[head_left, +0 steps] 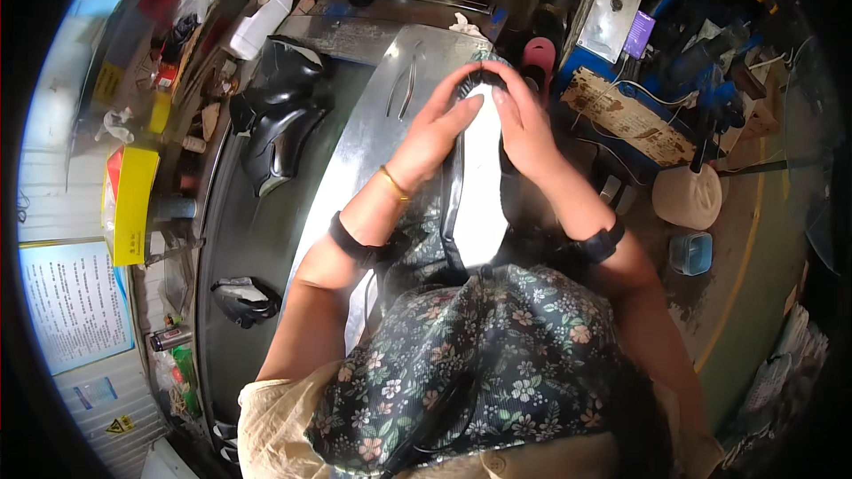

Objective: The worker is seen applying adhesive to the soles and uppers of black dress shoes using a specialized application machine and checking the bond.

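Both my hands grip a black shoe upper [453, 213] whose long white sole side [479, 186] faces up toward me. My left hand [439, 129] wraps the far end from the left, its thumb pressed on the white surface. From the other side my right hand [528, 129] does the same, thumb near the tip. The fingers of both hands curl over the far end and partly hide it. The near end of the piece rests by my floral apron [479, 346]. A pair of metal tweezers or pincers [407, 89] lies on the metal tabletop [355, 137] beyond my left hand.
On the dark belt [253, 239] at left lie glossy black shoe uppers [277, 137] and another black shoe piece [244, 302]. A white bottle [262, 25] and a yellow box [133, 204] stand farther left. At right are a control panel [617, 4], a beige container [688, 197] and a blue bin [691, 254].
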`<state>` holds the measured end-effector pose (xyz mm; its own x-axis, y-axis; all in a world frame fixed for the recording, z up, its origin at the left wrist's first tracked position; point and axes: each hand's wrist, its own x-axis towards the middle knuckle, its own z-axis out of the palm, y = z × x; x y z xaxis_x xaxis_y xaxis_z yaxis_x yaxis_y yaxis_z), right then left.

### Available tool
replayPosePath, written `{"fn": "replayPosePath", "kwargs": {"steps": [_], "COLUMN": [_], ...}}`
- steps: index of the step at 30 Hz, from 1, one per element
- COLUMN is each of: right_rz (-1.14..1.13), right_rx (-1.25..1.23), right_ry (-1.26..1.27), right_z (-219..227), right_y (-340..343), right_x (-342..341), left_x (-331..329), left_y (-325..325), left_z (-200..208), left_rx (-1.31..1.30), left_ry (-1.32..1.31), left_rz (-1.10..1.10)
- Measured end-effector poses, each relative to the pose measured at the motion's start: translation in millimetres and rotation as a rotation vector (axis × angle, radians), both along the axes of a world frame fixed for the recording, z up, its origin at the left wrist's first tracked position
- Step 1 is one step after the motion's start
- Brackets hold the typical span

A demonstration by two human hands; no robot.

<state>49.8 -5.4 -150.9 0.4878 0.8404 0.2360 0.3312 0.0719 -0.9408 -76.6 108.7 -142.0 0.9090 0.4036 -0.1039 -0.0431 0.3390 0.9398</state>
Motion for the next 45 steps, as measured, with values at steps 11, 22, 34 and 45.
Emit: {"fn": "replayPosePath", "kwargs": {"steps": [11,22,34,45], "right_rz": [0.279,0.226,-0.436,-0.065], "right_rx": [-0.142,-0.169,-0.373,0.202], "right_ry": [0.283,1.108,0.990,0.854], "right_z": [-12.8,46.8,-40.8,-56.4], "right_y": [-102.9,-75.8,-195.2,198.7], "right_x": [-50.3,59.8,27.4,149.2], "left_x": [-7.6,38.1,-60.3,-188.0], "left_y": [3.2,-56.4,27.5,66.8], "left_z": [-2.6,56.6,-52.7,-118.4], "left_rx": [0.014,0.902,-0.011,-0.144], "left_ry": [-0.010,-0.212,0.082,0.451], "left_rz": [-0.064,-0.132,0.498,0.901]}}
